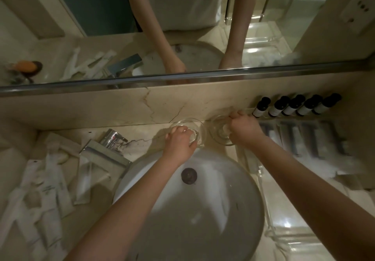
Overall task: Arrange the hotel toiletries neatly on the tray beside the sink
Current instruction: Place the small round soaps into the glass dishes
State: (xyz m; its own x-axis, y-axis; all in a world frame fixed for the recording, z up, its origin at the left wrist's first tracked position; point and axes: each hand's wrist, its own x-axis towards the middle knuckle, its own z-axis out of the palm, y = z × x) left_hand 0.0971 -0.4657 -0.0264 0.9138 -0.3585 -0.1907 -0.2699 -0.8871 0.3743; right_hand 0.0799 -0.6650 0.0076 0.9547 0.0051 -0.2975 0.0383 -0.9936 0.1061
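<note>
Two clear drinking glasses stand on the marble counter behind the white sink (233,216). My left hand (179,142) grips the left glass (197,127) from above, fingers curled over its rim. My right hand (243,127) grips the right glass (216,132) at its rim. A clear acrylic tray (269,234) lies to the right of the sink. Several dark toiletry bottles (292,106) with white labels stand in a row at its far edge against the wall. White wrapped packets (304,138) lie in a row in front of the bottles.
A chrome tap (107,149) sits left of the sink. Several white wrapped toiletry sachets (46,191) lie scattered on the counter at the left. A mirror with a metal rim (182,78) runs along the back and reflects my arms.
</note>
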